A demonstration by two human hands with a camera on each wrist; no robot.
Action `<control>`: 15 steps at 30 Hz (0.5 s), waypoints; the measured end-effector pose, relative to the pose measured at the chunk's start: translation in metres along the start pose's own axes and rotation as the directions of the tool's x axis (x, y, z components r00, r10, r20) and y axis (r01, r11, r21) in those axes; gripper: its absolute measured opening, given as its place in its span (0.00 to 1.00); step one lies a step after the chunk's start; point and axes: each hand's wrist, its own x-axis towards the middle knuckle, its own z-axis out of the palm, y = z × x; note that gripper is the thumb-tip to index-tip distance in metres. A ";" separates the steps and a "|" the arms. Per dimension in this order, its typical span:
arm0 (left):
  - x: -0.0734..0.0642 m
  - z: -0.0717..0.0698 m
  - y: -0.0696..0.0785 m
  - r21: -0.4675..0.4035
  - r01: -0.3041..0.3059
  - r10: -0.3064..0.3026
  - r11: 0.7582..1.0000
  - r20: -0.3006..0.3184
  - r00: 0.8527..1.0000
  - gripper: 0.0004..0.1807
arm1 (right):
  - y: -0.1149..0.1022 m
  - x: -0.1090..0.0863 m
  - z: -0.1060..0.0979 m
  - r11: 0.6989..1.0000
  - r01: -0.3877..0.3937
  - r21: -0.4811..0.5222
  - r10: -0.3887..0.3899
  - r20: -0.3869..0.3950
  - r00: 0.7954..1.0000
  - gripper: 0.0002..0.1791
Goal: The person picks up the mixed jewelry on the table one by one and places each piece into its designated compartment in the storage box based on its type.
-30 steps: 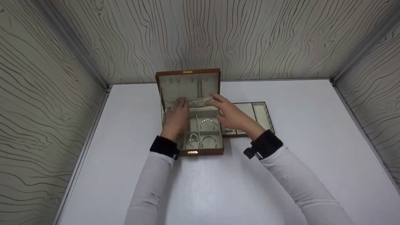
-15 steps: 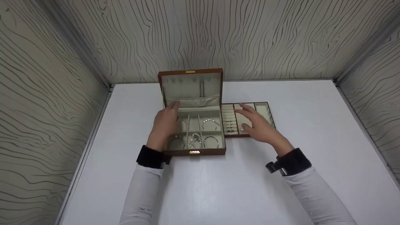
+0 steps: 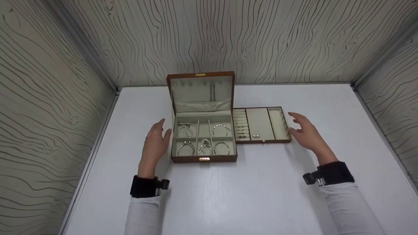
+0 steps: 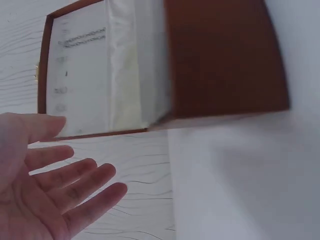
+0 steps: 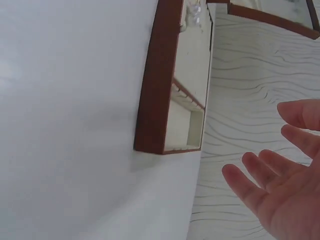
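Observation:
A brown jewelry box (image 3: 204, 160) stands with its lid (image 3: 192, 89) raised, and a chain necklace (image 3: 213, 92) hangs inside the lid. Bracelets and beaded strands lie in its compartments, among them a bracelet (image 3: 222, 148) at front right and a beaded strand (image 3: 204, 147) at front middle. Against the box's right side lies a shallow tray (image 3: 261, 122) with several rings (image 3: 242, 130) in its rolls and a pair of earrings (image 3: 256, 136). My left hand (image 3: 155, 142), empty with fingers extended, is just left of the box. Off the tray's right end, my right hand (image 3: 306, 132) holds nothing, fingers loosely bent.
Both box and tray rest on a white table (image 3: 209, 195). A wall (image 3: 215, 42) with a wood-grain pattern rises behind the table's back edge, and similar panels stand at left and right.
Both hands have moved apart from over the box: the left out past its left side, the right across the tray to beyond its right end. Box and tray stay in place.

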 end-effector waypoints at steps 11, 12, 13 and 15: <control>-0.011 0.024 -0.026 -0.245 0.216 -0.167 0.945 0.205 0.964 0.29 | 0.042 0.006 0.012 0.973 -0.229 0.001 0.229 0.053 0.972 0.34; -0.011 0.025 -0.027 -0.253 0.230 -0.177 0.940 0.216 0.960 0.28 | 0.044 0.008 0.013 0.971 -0.240 -0.001 0.240 0.063 0.969 0.34; -0.011 0.027 -0.027 -0.258 0.241 -0.186 0.935 0.222 0.957 0.27 | 0.046 0.009 0.014 0.967 -0.253 -0.005 0.253 0.073 0.965 0.34; -0.011 0.029 -0.028 -0.259 0.245 -0.188 0.934 0.226 0.956 0.25 | 0.048 0.013 0.015 0.960 -0.279 -0.020 0.279 0.087 0.956 0.33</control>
